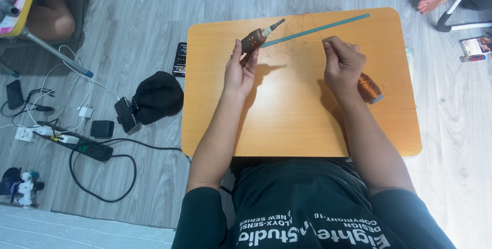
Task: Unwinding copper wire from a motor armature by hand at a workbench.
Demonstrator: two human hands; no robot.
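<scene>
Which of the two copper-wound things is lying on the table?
The copper wire spool beside the right hand lies on the table. The other, a wound rotor, is held up by the left hand.

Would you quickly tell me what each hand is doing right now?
Left hand: closed on the copper-wound rotor.
Right hand: fingers pinched shut, apparently on thin wire; unclear.

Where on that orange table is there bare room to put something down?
The near half of the table, between the two forearms and the front edge, lies bare. So does the left strip beside the left hand. It is crowded at the far edge: the wound rotor, the teal strip and loose wire. The copper spool sits by the right hand.
</scene>
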